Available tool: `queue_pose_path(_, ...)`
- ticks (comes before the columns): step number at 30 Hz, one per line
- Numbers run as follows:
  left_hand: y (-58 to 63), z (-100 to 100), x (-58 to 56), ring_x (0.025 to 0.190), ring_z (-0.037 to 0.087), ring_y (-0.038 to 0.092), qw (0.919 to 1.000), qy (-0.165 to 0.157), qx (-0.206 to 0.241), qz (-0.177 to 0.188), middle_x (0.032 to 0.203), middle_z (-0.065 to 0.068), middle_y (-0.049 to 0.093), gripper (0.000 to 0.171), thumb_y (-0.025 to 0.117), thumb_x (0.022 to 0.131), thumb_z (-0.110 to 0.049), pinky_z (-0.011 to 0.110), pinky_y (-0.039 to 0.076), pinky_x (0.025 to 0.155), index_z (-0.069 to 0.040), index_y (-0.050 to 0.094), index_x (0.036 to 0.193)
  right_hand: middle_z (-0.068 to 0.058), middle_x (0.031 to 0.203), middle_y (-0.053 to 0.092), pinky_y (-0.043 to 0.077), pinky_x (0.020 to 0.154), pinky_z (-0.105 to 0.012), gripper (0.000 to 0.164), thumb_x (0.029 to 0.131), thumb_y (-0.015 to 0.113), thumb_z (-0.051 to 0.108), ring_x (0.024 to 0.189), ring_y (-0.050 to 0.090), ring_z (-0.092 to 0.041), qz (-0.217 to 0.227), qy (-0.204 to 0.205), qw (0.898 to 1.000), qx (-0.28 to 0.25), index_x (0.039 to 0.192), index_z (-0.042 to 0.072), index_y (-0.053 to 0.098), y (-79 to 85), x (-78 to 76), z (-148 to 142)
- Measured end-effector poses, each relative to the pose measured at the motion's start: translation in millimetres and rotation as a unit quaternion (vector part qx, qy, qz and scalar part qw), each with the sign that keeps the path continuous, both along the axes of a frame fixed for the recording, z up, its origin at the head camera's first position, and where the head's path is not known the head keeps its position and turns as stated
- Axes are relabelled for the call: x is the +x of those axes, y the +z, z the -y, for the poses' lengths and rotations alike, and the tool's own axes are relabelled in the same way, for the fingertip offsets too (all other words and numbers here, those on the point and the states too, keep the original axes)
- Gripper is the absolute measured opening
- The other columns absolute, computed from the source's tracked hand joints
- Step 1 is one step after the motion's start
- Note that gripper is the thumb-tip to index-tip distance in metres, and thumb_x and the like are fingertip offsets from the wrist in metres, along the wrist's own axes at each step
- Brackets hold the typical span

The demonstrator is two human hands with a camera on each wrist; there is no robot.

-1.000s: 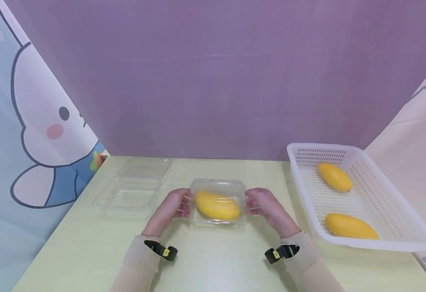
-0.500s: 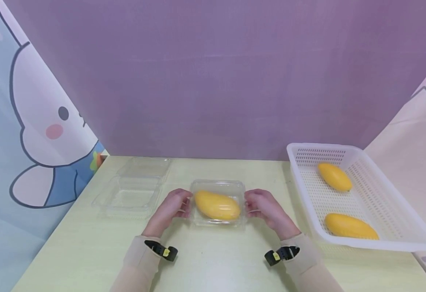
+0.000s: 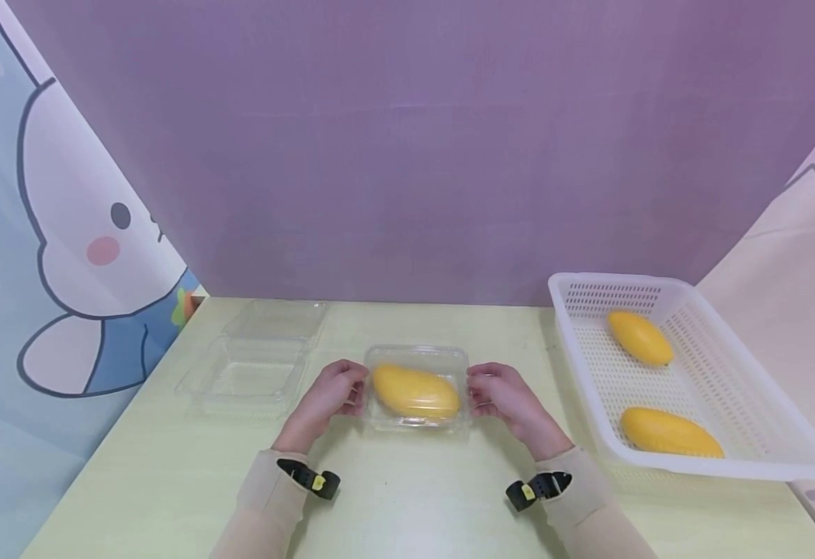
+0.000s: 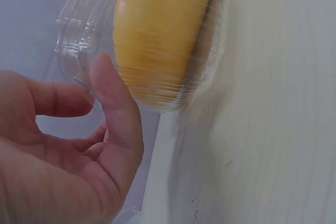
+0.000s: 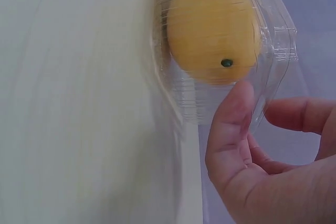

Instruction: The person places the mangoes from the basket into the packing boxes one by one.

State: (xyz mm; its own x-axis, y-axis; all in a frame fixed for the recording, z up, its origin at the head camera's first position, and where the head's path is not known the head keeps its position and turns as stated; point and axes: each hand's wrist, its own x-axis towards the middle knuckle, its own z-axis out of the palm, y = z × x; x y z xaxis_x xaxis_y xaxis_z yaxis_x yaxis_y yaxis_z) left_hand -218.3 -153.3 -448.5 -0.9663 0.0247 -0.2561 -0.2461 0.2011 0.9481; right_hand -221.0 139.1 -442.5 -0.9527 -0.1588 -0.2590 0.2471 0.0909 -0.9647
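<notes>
A clear plastic clamshell box (image 3: 417, 353) with its lid down sits in the middle of the table, a yellow mango (image 3: 414, 392) inside it. My left hand (image 3: 332, 392) pinches the rim at the box's left end between thumb and forefinger. At the opposite end my right hand (image 3: 507, 397) grips the rim in the same way. The left wrist view has the thumb (image 4: 107, 80) against the ribbed side wall, below the flange. Seen from the right wrist, the mango (image 5: 212, 30) shows a dark green stem end through the plastic.
To the left stands a second clear clamshell box (image 3: 250, 379), its lid raised at the back. A white perforated basket (image 3: 750, 373) on the right holds two more mangoes, one at the back (image 3: 640, 338) and one at the front (image 3: 671, 432). A purple panel (image 3: 407, 155) rises behind the table.
The far edge of the middle box's lid has come down very slightly. Both hands stay at the box's ends, almost still.
</notes>
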Motion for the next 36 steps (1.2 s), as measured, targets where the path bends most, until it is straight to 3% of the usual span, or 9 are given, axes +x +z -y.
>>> queue_pose_path(24,1.4,-3,0.0,0.068,0.019,0.057,0.9999,-0.003,0.000,-0.015,0.085,0.010,0.057,0.027,0.051,0.104,-0.016,0.031,0.054,0.060,0.005,0.055,0.120,-0.011,0.088,0.060,0.054,0.067,-0.029,0.035,0.100,0.055,0.007,0.072,0.059,-0.017,-0.014,0.025,1.000,0.003,0.127,-0.016,0.050,2.1,2.1,-6)
queue_pose_path(36,1.8,-4,0.5,0.069,0.019,0.056,0.9999,0.007,-0.002,-0.009,0.090,0.013,0.057,0.027,0.051,0.104,-0.014,0.031,0.056,0.062,0.006,0.055,0.122,-0.016,0.089,0.064,0.057,0.069,-0.030,0.045,0.090,0.061,0.001,0.073,0.063,-0.019,-0.007,0.048,0.999,0.007,0.129,-0.018,0.048,5.7,12.4,-9)
